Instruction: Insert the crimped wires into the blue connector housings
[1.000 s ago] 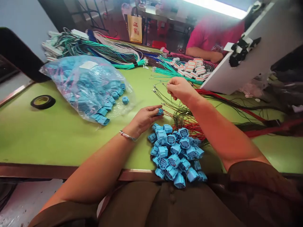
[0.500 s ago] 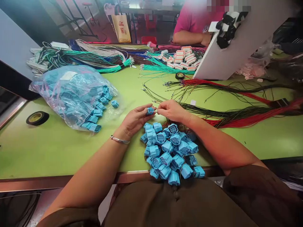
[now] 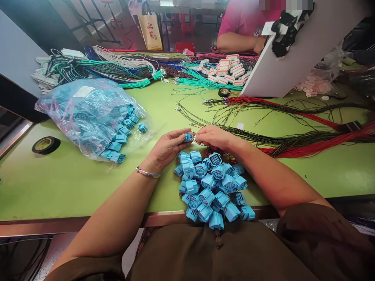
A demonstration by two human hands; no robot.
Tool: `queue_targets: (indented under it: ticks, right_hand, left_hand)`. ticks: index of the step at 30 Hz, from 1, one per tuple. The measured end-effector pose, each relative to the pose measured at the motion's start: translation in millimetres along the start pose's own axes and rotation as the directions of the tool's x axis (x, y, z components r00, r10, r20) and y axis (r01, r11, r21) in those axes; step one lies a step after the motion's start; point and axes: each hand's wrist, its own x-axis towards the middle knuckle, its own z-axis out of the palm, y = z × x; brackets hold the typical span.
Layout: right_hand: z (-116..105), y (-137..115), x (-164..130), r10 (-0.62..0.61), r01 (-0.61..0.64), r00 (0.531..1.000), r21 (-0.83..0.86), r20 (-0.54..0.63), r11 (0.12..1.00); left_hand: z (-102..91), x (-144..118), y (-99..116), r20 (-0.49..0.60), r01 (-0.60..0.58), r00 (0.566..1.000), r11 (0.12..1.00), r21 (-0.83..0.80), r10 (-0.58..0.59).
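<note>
Between the thumb and fingers of my left hand (image 3: 166, 148) is a blue connector housing (image 3: 188, 137), its holed face turned toward my right hand. My right hand (image 3: 213, 137) is closed in a pinch on a thin wire (image 3: 195, 137) right at that face; how deep the wire's end sits cannot be made out. Just below both hands lies a heap of blue connectors (image 3: 207, 181) with wires attached, reaching over the table's front edge. Black and red wires (image 3: 249, 134) run off to the right from behind my right hand.
A clear plastic bag (image 3: 88, 113) of blue connectors lies at left, some spilled out, near a roll of black tape (image 3: 46, 145). Teal and white wire bundles (image 3: 117, 72) and white connectors (image 3: 228, 70) line the back. A grey partition (image 3: 272, 66) stands at right; beyond sits another person (image 3: 240, 27).
Both hands stay together at the connector, which has turned slightly in my left fingers. The whole view has shifted a little; the heap and bag lie as before.
</note>
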Motion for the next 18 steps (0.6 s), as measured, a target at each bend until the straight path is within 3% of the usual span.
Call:
queue_targets:
  ticks: [6,18]
  right_hand:
    - [-2.4,6.5,3.0,0.078,-0.092,0.995,0.234,0.068,0.968]
    - [-1.9,6.0,3.0,0.113,-0.13,0.99,0.261,0.08,0.957]
  left_hand:
    - [5.1,-3.7,2.5,0.003,-0.114,0.993,0.986,0.122,0.114]
    - [2.3,-2.5,1.6,0.002,-0.046,0.999,0.997,0.061,0.046]
